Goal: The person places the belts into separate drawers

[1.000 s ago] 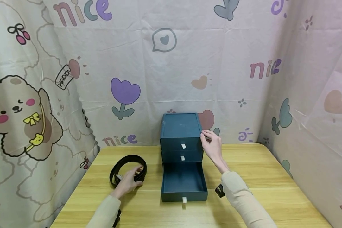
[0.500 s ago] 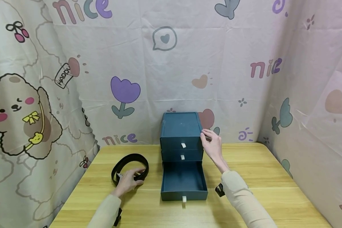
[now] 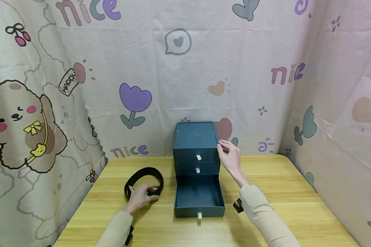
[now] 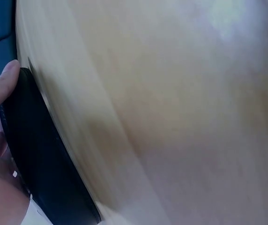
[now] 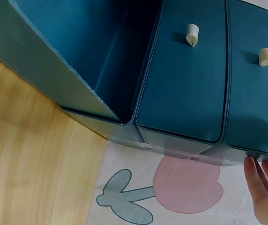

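A coiled black belt (image 3: 146, 171) stands on its edge on the table, left of the blue drawer box (image 3: 196, 135). My left hand (image 3: 139, 197) grips the coil's near right part, with thumb and fingers on either side of the band. In the left wrist view the thumb lies against the dark belt (image 4: 40, 150). The bottom drawer (image 3: 185, 212) is pulled out and nothing lies in it. My right hand (image 3: 230, 157) touches the box's upper right front edge with its fingertips; the right wrist view shows those fingers (image 5: 255, 176) on its side.
The wooden table (image 3: 266, 171) runs back to a printed cloth (image 3: 185, 79) that hangs behind and at both sides. Two upper drawers are closed, each with a white pull tab (image 3: 199, 157). The open drawer juts toward me between the two arms.
My left hand and the belt have shifted a little to the right, toward the drawer box. The right hand stays at the box's edge, and the drawer has not moved.
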`<state>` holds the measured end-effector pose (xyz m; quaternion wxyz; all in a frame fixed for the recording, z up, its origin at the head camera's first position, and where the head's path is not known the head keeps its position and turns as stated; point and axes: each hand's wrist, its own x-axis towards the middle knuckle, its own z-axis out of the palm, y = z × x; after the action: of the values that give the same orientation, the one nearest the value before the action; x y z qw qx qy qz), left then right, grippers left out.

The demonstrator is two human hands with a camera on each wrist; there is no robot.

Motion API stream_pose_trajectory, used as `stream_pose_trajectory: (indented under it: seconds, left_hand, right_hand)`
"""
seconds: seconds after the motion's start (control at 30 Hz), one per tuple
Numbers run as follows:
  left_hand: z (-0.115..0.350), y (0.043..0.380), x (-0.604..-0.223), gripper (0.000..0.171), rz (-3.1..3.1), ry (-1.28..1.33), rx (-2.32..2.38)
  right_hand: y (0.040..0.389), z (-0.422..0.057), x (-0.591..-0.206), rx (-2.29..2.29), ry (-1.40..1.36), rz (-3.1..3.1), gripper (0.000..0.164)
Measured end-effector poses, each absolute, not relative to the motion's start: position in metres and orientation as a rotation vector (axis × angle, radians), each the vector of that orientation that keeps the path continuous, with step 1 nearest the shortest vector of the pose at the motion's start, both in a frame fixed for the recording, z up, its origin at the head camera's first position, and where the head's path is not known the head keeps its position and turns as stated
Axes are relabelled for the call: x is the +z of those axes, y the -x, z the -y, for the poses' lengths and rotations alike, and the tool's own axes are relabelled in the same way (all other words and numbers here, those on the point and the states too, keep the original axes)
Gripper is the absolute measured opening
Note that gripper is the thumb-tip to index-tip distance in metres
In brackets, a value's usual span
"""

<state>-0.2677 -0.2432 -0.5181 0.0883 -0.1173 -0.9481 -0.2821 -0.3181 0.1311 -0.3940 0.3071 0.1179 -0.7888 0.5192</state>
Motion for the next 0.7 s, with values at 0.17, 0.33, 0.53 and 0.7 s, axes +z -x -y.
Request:
stream_pose_trajectory:
  seconds: [0.17,0.33,0.53,0.7]
  left_hand:
    - [0.24,0.2686,-0.5196,0.043,2.815,0.347,-0.808]
    - [0.2374,0.2679,-0.5217,0.04,2.798,0.336,-0.793]
    - [0.2361,0.2655,-0.5217,0.037,2.771,0.335,-0.766]
    - [0.2377,0.2635,-0.519,0.035,2.768,0.324,-0.737]
  right_hand:
    - [0.3177,-0.1313,-0.3939,1.373,-0.314,2.086,0.028]
    - [0.3175,-0.1311,-0.3938,1.375,-0.314,2.09,0.028]
    - [0.3183,-0.1309,-0.3941,1.363,-0.311,2.089,0.028]
    - [0.3188,-0.1311,-0.3944,1.353,-0.309,2.09,0.028]
